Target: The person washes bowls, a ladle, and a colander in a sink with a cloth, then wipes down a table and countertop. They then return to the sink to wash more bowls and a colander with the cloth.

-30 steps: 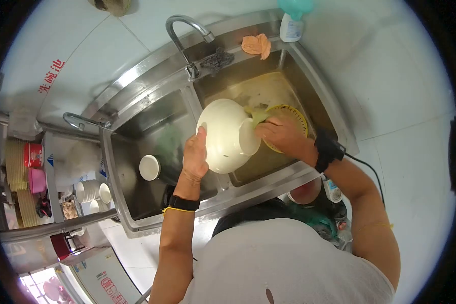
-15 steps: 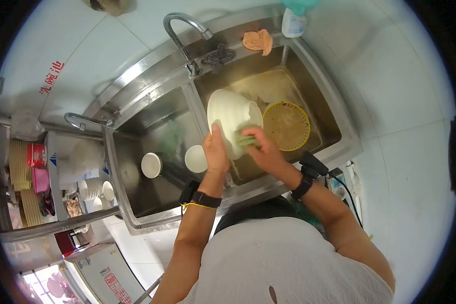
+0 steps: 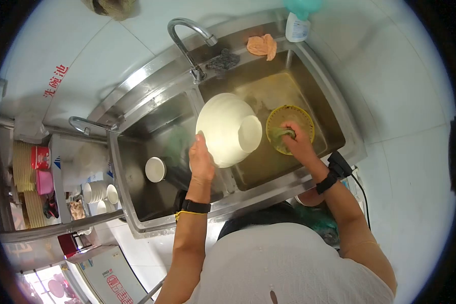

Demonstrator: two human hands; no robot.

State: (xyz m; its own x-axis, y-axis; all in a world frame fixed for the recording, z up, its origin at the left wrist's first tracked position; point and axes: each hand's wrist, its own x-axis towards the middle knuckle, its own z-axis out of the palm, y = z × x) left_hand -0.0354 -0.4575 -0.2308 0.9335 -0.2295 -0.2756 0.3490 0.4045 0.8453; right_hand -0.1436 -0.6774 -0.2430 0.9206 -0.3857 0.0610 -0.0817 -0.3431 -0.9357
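Observation:
A large white bowl (image 3: 220,129) is tilted above the divider between the two sinks, its underside and foot ring facing right. My left hand (image 3: 201,159) grips its rim from the left. Over the yellow-rimmed round basket (image 3: 313,126) in the right sink, my right hand (image 3: 298,142) is closed on a green cleaning cloth (image 3: 277,137). A small white bowl (image 3: 155,169) rests on the floor of the left sink (image 3: 131,200).
Two curved faucets (image 3: 187,50) stand along the back and left of the sinks. A dark scrubber (image 3: 224,60), an orange cloth (image 3: 262,46) and a white bottle (image 3: 297,28) sit on the back ledge. Shelves at left hold stacked white bowls (image 3: 95,192).
My right hand has moved away from the large bowl, to the right, carrying the cloth over the basket. The large bowl has shifted slightly left and turned its underside more towards me.

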